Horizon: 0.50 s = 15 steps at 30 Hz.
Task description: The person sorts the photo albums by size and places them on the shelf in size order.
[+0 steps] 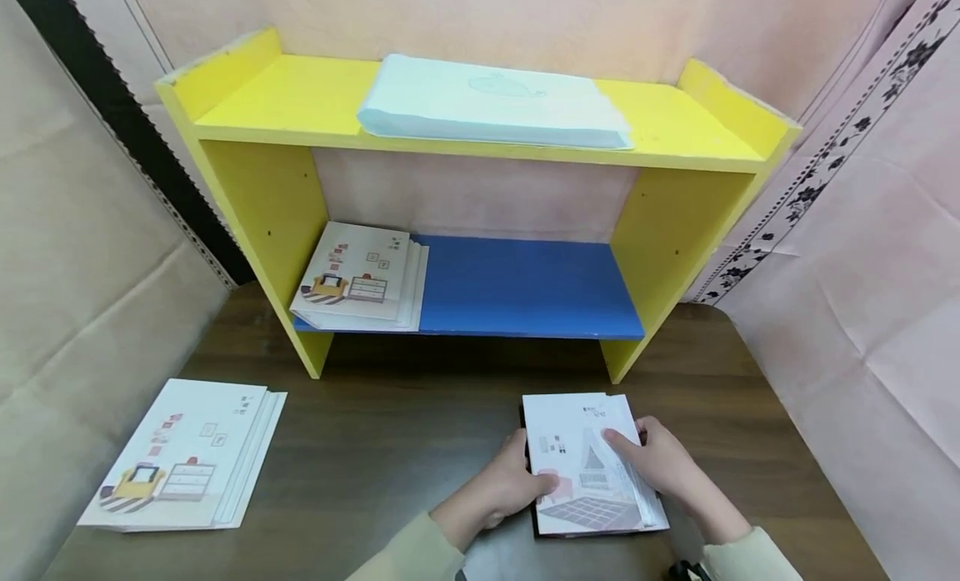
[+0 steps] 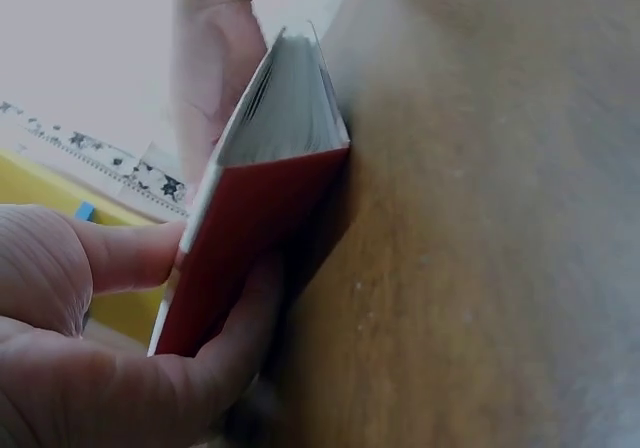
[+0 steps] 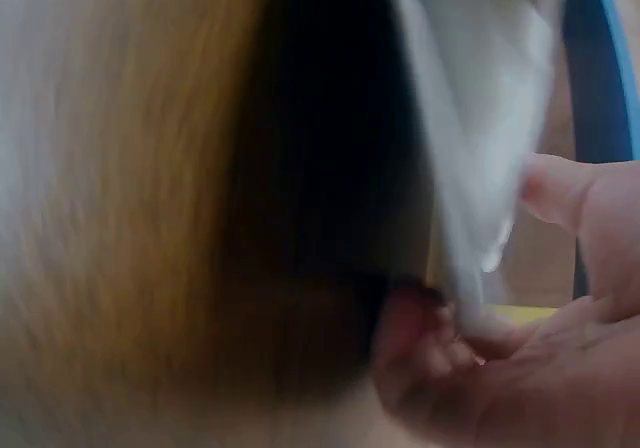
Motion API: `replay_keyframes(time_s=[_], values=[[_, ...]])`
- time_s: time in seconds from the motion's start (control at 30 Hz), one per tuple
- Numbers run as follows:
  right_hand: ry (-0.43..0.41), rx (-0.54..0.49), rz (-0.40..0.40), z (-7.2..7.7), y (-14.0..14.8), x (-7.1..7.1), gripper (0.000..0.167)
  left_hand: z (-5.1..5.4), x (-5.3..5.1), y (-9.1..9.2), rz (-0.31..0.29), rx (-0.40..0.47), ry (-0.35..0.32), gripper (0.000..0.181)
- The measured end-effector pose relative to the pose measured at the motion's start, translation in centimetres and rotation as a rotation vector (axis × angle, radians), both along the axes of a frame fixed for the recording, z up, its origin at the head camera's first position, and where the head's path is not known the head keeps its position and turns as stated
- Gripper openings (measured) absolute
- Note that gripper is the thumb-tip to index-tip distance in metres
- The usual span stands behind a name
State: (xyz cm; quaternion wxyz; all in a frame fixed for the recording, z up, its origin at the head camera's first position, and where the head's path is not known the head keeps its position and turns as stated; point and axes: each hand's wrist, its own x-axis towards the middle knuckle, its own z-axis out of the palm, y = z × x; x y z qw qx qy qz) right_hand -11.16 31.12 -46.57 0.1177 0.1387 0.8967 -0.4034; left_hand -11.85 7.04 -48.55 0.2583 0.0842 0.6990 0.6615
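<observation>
Both hands hold a white-covered book (image 1: 577,481) low over the front right of the table. The left hand (image 1: 510,485) grips its left edge, thumb on the cover. On the right edge, the right hand (image 1: 660,464) has its thumb on top and fingers at the side. In the left wrist view the book's red spine (image 2: 250,228) lies between the left hand's (image 2: 110,318) thumb and fingers, and page ends show. The right wrist view is blurred: pale pages (image 3: 480,118) between thumb and fingers of the right hand (image 3: 560,338).
A yellow shelf (image 1: 277,197) with a blue board (image 1: 525,281) stands behind. White books (image 1: 352,272) lie at the board's left end; more white books (image 1: 180,456) lie front left on the table (image 1: 360,464). A pale blue flat pack (image 1: 495,102) rests on the top shelf.
</observation>
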Motion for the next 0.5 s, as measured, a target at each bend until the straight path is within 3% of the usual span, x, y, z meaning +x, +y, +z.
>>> replay_keyframes(time_s=[0.2,0.33,0.5], values=[[0.060,-0.379,-0.073,0.8,-1.6,0.4,0.069,0.7,-0.3,-0.8,-0.080,0.178,-0.089,0.039],[0.097,-0.498,-0.059,1.4,-2.5,0.5,0.063,1.8,-0.2,-1.8,-0.074,0.144,-0.061,0.037],[0.165,-0.520,-0.037,2.3,-3.1,0.6,0.062,3.2,0.5,-2.6,-0.031,0.073,0.045,0.051]])
